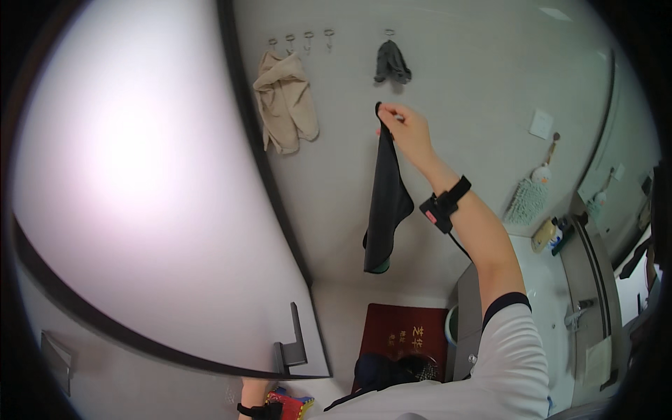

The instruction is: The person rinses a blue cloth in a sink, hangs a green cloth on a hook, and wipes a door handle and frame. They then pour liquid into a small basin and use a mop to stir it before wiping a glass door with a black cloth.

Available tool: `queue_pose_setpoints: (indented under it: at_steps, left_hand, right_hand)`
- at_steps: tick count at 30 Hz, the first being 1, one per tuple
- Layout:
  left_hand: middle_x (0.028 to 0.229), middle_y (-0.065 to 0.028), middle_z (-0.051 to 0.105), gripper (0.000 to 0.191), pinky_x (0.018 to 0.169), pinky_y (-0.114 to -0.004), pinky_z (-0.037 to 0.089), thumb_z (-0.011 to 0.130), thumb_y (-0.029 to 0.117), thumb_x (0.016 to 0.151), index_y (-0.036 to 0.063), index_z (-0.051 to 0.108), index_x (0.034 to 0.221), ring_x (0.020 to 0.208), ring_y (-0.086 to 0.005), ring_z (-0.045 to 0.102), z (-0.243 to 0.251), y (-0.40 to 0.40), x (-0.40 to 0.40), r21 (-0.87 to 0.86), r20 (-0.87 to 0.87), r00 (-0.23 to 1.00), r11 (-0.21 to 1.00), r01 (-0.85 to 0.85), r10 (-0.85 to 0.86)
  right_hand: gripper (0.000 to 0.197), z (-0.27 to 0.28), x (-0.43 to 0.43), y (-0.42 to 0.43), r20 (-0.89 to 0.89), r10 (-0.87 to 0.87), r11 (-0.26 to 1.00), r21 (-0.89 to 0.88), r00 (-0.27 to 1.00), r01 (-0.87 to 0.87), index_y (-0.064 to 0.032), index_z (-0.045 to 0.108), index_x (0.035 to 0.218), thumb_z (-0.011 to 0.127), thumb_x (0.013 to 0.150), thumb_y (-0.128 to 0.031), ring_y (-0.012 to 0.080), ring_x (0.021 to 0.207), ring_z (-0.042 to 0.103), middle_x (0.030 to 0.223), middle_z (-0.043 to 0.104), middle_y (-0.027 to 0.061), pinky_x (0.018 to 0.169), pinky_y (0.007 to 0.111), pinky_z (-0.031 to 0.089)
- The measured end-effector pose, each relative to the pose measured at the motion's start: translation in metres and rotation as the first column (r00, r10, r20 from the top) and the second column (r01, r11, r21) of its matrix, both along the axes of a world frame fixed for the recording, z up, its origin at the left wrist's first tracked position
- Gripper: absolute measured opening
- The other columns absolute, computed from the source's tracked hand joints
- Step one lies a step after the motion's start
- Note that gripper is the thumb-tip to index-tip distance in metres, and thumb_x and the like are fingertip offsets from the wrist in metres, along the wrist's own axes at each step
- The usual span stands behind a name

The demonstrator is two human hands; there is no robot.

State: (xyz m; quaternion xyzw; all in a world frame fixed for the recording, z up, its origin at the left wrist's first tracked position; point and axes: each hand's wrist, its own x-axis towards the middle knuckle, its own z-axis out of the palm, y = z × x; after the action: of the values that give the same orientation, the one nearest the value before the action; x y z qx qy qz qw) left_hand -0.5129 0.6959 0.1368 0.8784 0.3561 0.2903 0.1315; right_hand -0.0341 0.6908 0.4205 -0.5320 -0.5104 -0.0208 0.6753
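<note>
Raised in front of the tiled wall, my right hand (407, 126) pinches the top corner of a dark grey cloth (386, 199). The cloth hangs down long and folded, with a bit of green showing at its lower end. Above my fingers, a smaller grey cloth (391, 63) hangs from a wall hook (389, 32). My left wrist (254, 389) shows at the bottom edge below the frosted door (157, 184); the door hides the left hand itself. A black lever handle (295, 341) sits on the door near that wrist.
Several metal hooks (308, 38) line the wall at upper left, and a beige towel (286, 105) hangs there. On the right are a fluffy green hand towel (527, 199), a white washbasin (541, 294) with a tap (575, 315), and bottles (546, 233). A red mat (383, 320) lies on the floor.
</note>
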Motion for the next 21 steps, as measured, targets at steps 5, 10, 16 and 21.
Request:
queue_pose_setpoints:
  at_steps: [5, 10, 16, 21]
  left_hand:
    - [0.115, -0.0224, 0.055, 0.035, 0.093, -0.046, 0.038, 0.049, 0.017, 0.083, -0.0012, 0.056, 0.112, 0.109, -0.0385, 0.05, 0.007, 0.005, 0.005, -0.028, -0.035, 0.993, 0.993, -0.114, 0.113]
    - [0.115, -0.0224, 0.055, 0.034, 0.093, -0.046, 0.038, 0.049, 0.016, 0.083, -0.0012, 0.056, 0.112, 0.108, -0.0384, 0.05, 0.014, 0.0, 0.004, -0.052, -0.068, 0.973, 0.973, -0.224, 0.22]
    - [0.115, -0.0224, 0.055, 0.034, 0.092, -0.046, 0.038, 0.05, 0.016, 0.083, -0.0013, 0.056, 0.112, 0.108, -0.0383, 0.05, 0.019, -0.013, 0.002, -0.073, -0.098, 0.94, 0.94, -0.335, 0.327]
    - [0.115, -0.0223, 0.055, 0.034, 0.092, -0.046, 0.038, 0.05, 0.016, 0.083, -0.0014, 0.056, 0.112, 0.108, -0.0381, 0.05, 0.022, -0.021, 0.0, -0.085, -0.106, 0.922, 0.92, -0.382, 0.372]
  right_hand:
    - [0.019, 0.053, 0.033, 0.076, 0.221, -0.077, 0.997, 0.046, 0.972, 0.069, 0.0048, 0.063, 0.09, 0.058, 0.084, -0.013, 0.0161, 0.063, 0.064, 0.074, 0.064, 0.0102, 0.056, 0.026, 0.047]
    - [0.021, 0.111, 0.065, 0.147, 0.522, -0.336, 0.941, 0.155, 0.784, 0.301, 0.001, 0.065, 0.09, 0.061, 0.081, -0.018, 0.0195, 0.067, 0.065, 0.078, 0.066, 0.0127, 0.062, 0.029, 0.048]
    - [0.018, 0.137, 0.094, 0.212, 0.628, -0.486, 0.871, 0.287, 0.608, 0.4, 0.0003, 0.064, 0.075, 0.054, 0.078, -0.015, 0.0355, 0.069, 0.059, 0.072, 0.061, 0.0182, 0.065, 0.043, 0.047]
    - [0.019, 0.134, 0.108, 0.228, 0.654, -0.542, 0.821, 0.276, 0.528, 0.5, 0.0017, 0.065, 0.077, 0.055, 0.075, -0.014, 0.0375, 0.072, 0.059, 0.076, 0.062, 0.0202, 0.068, 0.046, 0.048]
